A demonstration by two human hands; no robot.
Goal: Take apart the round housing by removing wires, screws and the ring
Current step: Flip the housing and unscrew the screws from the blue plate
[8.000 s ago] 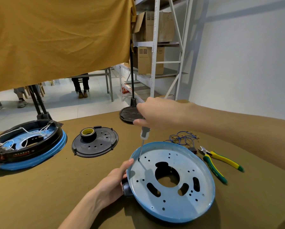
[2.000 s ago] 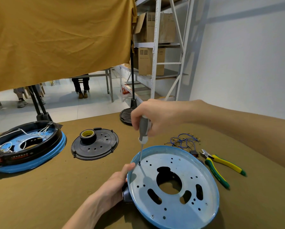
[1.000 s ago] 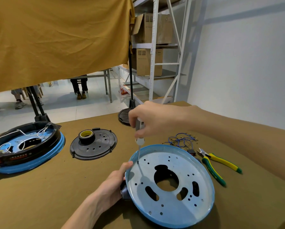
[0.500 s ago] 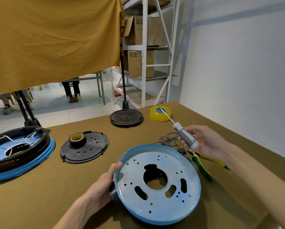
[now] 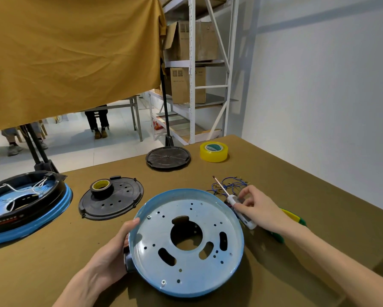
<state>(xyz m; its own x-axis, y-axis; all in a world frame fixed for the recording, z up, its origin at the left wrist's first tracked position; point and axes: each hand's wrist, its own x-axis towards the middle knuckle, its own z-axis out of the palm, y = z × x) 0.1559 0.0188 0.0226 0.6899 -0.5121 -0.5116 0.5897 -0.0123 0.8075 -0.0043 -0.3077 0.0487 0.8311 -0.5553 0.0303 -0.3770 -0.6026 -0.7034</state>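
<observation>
Your left hand [image 5: 110,255] gripped the near-left rim of the round housing [image 5: 186,240], which lay open side up on the table [image 5: 297,173]. Your right hand [image 5: 259,210] held the screwdriver [image 5: 237,206] just right of it, shaft pointing far-left. One remaining screw [image 5: 163,282] sat at the near edge, nearer your left hand.

A round pan [image 5: 186,240] of smooth painted metal, pale blue with a soft sheen, sits on a matt brown table covering [image 5: 297,173] (it looks like felt). Nearby: a matt black plastic disc [image 5: 119,202] and glossy yellow tape [image 5: 213,151].
</observation>
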